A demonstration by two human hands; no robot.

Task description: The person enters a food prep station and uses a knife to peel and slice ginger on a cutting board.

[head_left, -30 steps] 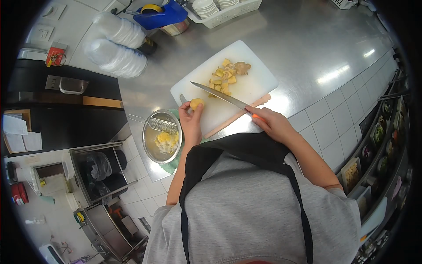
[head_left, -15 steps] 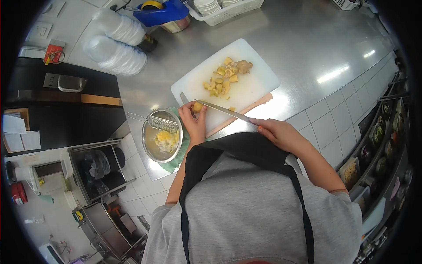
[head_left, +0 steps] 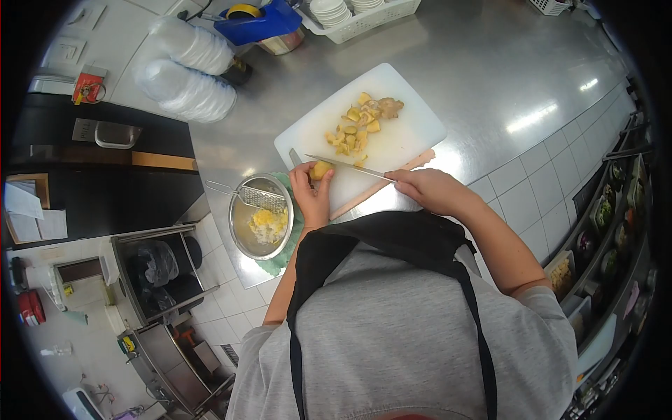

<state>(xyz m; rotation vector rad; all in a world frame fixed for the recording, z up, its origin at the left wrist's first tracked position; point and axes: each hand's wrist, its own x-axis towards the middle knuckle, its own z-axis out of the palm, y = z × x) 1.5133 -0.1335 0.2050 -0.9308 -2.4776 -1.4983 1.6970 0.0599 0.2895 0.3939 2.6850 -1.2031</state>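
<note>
Between the thumb and fingers of my left hand point(head_left: 312, 194) is a yellow peeled piece point(head_left: 321, 170), over the near left edge of the white cutting board point(head_left: 409, 133). My right hand point(head_left: 430, 189) is wrapped round the handle of a long knife point(head_left: 350, 166), whose blade points left across the board, its tip just above the piece. Several yellow cut chunks point(head_left: 350, 136) lie mid-board beside a knobbly brown root point(head_left: 390, 107). Left of my left hand, a metal bowl point(head_left: 236, 231) holds a grater point(head_left: 262, 198) and yellow and white shreds point(head_left: 267, 225).
The steel table point(head_left: 483, 77) carries a white basket point(head_left: 367, 25) of stacked dishes at the back and a blue container point(head_left: 262, 30). Wrapped stacks of clear plastic point(head_left: 189, 91) stand back left. A green cloth point(head_left: 275, 264) is under the bowl.
The knife has come down and left from above the board to beside the yellow piece. My left hand has shifted slightly right with the piece, and a small bit now lies near the blade.
</note>
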